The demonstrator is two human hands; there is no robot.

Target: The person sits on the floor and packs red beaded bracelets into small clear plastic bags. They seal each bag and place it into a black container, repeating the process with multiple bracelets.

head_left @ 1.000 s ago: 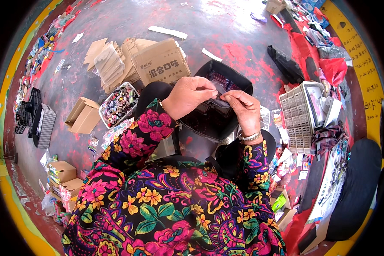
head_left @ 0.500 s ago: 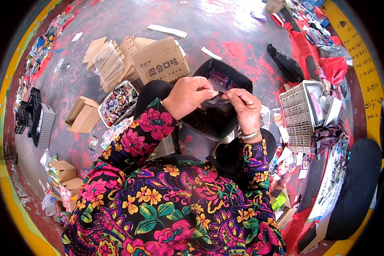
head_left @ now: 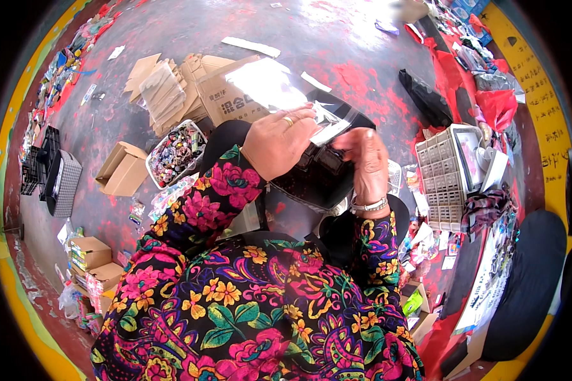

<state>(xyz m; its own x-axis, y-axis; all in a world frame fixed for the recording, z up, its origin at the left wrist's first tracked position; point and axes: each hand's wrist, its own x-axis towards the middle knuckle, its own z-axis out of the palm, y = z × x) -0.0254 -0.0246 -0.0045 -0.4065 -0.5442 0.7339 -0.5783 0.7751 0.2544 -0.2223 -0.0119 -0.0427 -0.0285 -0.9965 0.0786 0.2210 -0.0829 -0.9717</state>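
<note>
Left hand [head_left: 279, 143] pinches a shiny packet [head_left: 329, 125] at its two o'clock, over a black container [head_left: 357, 117]; blurred right hand [head_left: 366, 157] at the packet's four o'clock, grip impossible to tell; basket [head_left: 151, 173] at nine, crate [head_left: 437, 181] at three.

Left hand [head_left: 278, 145]'s got a shiny bag [head_left: 329, 129] over the bin [head_left: 306, 198], right hand [head_left: 366, 162]'s kinda blurry over the bin's right side. 1 full tub [head_left: 161, 185] left of the bin, 1 crate [head_left: 437, 184] right, cardboard [head_left: 219, 101] past its far left.
</note>
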